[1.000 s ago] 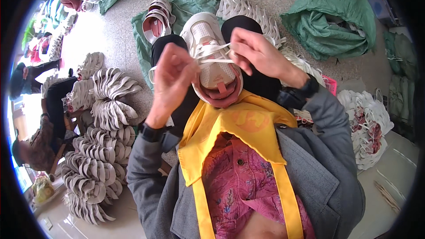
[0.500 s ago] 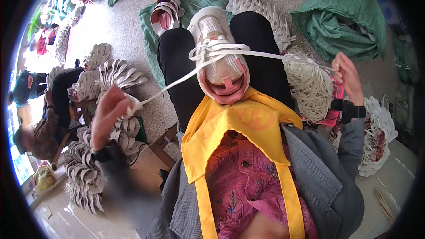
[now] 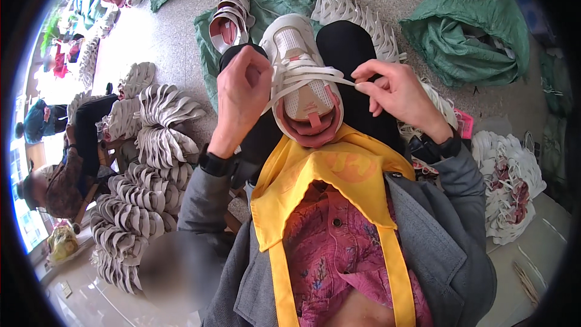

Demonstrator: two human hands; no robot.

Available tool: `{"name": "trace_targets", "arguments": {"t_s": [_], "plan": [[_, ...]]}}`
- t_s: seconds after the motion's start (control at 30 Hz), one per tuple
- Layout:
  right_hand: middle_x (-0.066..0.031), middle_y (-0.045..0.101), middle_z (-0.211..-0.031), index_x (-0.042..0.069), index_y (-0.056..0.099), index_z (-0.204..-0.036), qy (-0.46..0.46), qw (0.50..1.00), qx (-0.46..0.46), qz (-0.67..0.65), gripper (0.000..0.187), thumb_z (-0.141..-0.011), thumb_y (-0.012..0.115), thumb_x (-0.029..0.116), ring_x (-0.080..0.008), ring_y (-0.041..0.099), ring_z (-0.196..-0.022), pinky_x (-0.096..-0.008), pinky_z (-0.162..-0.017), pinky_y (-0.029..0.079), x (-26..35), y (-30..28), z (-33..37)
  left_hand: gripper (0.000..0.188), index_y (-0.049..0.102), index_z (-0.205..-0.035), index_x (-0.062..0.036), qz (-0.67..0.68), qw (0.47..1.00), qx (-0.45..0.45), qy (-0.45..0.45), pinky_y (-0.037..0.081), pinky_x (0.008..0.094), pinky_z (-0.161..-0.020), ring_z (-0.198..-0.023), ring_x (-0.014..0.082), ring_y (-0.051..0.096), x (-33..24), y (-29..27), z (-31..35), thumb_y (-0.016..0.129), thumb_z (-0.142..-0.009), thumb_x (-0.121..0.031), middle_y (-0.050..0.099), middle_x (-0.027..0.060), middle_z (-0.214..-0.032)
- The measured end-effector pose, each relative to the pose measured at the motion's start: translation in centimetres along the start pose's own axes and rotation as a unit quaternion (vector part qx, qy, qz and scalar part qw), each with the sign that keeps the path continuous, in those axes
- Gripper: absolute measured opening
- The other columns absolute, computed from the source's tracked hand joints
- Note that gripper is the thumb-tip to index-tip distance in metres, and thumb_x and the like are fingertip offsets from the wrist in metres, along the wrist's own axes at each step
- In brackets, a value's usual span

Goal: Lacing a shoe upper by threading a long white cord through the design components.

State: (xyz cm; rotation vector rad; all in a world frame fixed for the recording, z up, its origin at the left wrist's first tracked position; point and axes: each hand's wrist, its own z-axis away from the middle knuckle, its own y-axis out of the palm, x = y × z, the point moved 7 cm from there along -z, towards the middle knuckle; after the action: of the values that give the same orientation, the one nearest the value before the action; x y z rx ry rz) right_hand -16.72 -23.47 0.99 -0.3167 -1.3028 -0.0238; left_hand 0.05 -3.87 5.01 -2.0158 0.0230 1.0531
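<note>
A white and beige sneaker upper point(image 3: 301, 102) with pink lining is held between my black-trousered knees, its opening toward me. White shoelace point(image 3: 315, 74) crosses it, with strands running out to both sides. My right hand point(image 3: 396, 92), right of the shoe, pinches one lace strand between thumb and fingers. On the other side, my left hand point(image 3: 243, 94) is closed, thumb and forefinger curled into a ring, with the other strand running to it; the exact grip is partly hidden by the fingers. A yellow apron point(image 3: 339, 163) covers my lap below the shoe.
Rows of white shoe uppers point(image 3: 163, 106) lie stacked at left, near another person point(image 3: 63, 188). Green sacks point(image 3: 466, 30) lie at far right and beyond my knees. Bundled white laces point(image 3: 505, 181) lie at right, near a pink basket point(image 3: 464, 124).
Both hands have come inward from wide apart to close beside the shoe. The lace, stretched taut to each side before, now has short strands between the shoe and my hands.
</note>
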Motion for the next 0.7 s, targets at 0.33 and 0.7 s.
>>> {"name": "trace_targets", "arguments": {"t_s": [0.33,0.7], "plan": [[-0.001,0.057,-0.069,-0.002,0.067,-0.088,-0.06,0.994,-0.018,0.088,0.016,-0.091,0.072,0.012,-0.0058,0.048,-0.058,-0.0253,-0.053,0.04,-0.6,-0.2,-0.2,0.02,0.055,-0.101,0.0006,-0.087,0.994,-0.001,0.062,0.046,0.036,-0.061,-0.068,0.0265,0.056,-0.2,0.4,2.1,0.063,-0.084,0.007,0.053,0.0129,-0.087],[0.0019,0.057,-0.069,-0.002,0.066,-0.088,-0.055,0.997,-0.017,0.057,0.015,-0.092,0.071,0.011,-0.002,0.047,-0.062,-0.023,-0.054,0.04,-1.6,0.3,-0.2,0.014,0.056,-0.093,-0.0025,-0.01,0.998,0.057,-0.029,0.042,0.0299,-0.054,-0.054,0.016,0.051,0.7,1.1,0.5,0.063,-0.083,0.004,0.057,0.0057,-0.071]]}}
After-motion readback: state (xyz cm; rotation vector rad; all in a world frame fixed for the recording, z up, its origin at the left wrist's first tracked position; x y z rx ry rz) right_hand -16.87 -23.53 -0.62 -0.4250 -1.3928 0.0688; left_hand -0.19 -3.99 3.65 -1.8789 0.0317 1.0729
